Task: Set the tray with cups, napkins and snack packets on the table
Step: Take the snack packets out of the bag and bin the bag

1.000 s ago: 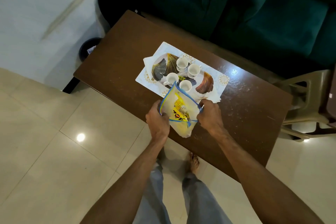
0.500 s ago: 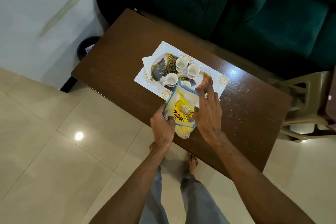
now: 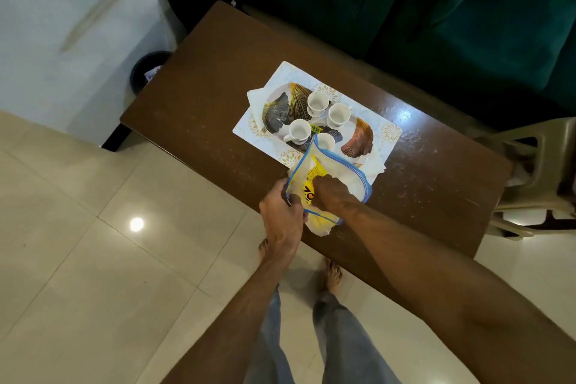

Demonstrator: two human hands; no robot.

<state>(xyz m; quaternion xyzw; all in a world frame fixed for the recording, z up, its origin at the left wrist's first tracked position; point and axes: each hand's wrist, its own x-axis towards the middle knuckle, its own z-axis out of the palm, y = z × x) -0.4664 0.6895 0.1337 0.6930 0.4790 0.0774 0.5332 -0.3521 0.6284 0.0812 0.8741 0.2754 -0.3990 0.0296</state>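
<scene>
Now my right hand (image 3: pixel 331 193) was down inside the mouth of the zip bag (image 3: pixel 330 179), where half a second back it had only hovered over the rim. Its fingers were hidden by the plastic; I couldn't tell whether they had closed on the yellow packet (image 3: pixel 314 170). My left hand (image 3: pixel 282 212) pinched the bag's near-left edge, holding the mouth open. I judged a packet was about to come out for the tray (image 3: pixel 358 140).

Tray sat mid-table (image 3: pixel 202 72) on a white mat (image 3: pixel 283 75), four cups (image 3: pixel 317 102) on it, napkins (image 3: pixel 254 98) poking out at its far-left end. Bag hung just near of the tray, over the table's near edge.

Writing: bold black letters on the packet, only partly showing, unreadable. Small yellow tag (image 3: pixel 315 128) among the cups, print too small.
</scene>
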